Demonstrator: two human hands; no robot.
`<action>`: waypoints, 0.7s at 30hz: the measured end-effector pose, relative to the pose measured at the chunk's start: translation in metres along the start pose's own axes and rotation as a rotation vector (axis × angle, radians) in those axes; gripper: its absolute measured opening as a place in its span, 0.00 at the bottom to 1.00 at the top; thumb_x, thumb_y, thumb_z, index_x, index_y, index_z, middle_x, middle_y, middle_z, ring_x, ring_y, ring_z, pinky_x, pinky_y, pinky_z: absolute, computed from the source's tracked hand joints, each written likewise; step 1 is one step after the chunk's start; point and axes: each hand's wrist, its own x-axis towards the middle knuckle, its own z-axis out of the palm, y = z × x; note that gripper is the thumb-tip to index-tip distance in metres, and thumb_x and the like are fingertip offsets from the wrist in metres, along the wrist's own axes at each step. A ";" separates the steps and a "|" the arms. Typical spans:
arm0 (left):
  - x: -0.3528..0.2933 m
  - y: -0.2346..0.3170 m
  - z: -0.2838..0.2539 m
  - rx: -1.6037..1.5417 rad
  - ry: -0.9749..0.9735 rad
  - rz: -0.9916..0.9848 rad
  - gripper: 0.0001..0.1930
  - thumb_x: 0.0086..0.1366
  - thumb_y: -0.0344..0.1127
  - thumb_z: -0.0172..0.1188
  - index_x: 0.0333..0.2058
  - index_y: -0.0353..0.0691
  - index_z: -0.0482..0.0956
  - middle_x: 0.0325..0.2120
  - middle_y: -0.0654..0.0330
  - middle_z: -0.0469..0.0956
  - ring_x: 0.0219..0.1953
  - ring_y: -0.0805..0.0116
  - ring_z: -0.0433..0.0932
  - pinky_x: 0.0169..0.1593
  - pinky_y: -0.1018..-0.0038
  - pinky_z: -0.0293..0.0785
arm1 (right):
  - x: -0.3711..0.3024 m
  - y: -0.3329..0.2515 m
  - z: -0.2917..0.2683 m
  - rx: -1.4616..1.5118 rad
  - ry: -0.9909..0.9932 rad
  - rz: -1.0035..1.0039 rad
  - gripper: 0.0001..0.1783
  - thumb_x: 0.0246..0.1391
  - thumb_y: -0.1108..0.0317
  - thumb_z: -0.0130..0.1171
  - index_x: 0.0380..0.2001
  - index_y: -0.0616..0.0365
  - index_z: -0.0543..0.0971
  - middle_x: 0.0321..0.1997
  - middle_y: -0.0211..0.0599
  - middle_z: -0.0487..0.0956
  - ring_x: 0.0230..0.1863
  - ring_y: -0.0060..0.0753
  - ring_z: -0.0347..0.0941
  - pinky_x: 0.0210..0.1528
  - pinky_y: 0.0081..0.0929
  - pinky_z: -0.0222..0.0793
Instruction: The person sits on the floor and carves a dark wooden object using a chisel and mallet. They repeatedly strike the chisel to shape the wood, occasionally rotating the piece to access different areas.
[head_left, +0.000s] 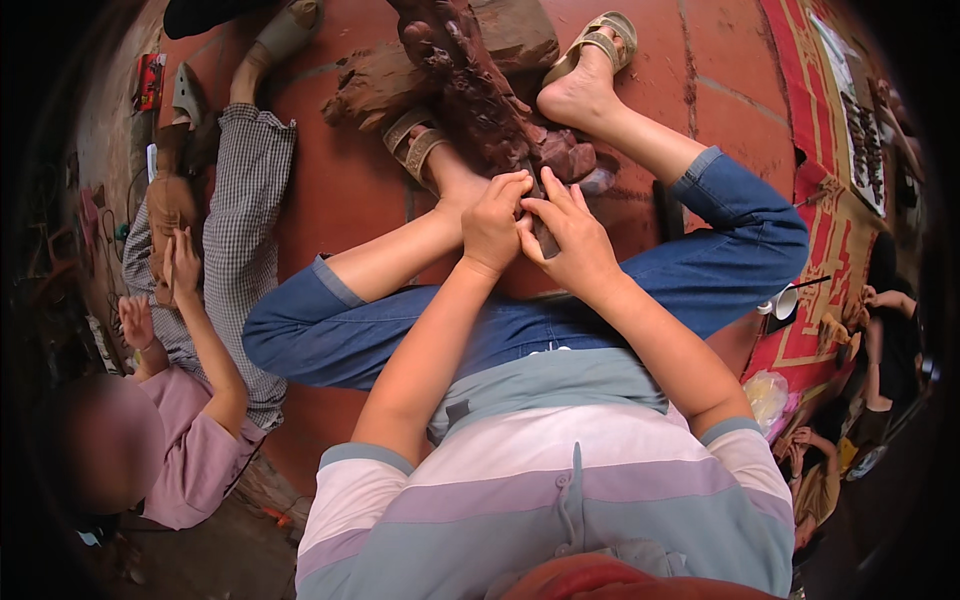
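Note:
A dark reddish-brown wood carving (455, 85) slants down toward me, its lower end close to my fingertips. My left hand (495, 225) is closed, fingers bent together beside that end; what they grip is hidden. My right hand (575, 240) is closed around a narrow, flat, dark strip (546, 238), which runs between both hands and may be a tool. Its upper part comes close to the carving, and I cannot tell whether they touch. Both hands meet above my lap.
Behind the carving lies a rough wood block (375, 90). Reddish lumps (568, 155) sit right of it. At left, another person (205, 420) handles a brown wooden figure (170, 215). A red patterned mat (800, 300) with a white cup (782, 302) is at right; more people sit beyond.

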 end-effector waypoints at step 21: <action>-0.002 -0.004 0.012 0.007 0.081 0.056 0.15 0.54 0.26 0.61 0.43 0.38 0.81 0.46 0.55 0.80 0.44 0.57 0.81 0.45 0.69 0.79 | 0.001 0.012 0.012 0.051 -0.051 -0.040 0.09 0.50 0.69 0.61 0.36 0.58 0.79 0.59 0.60 0.72 0.54 0.56 0.74 0.64 0.54 0.64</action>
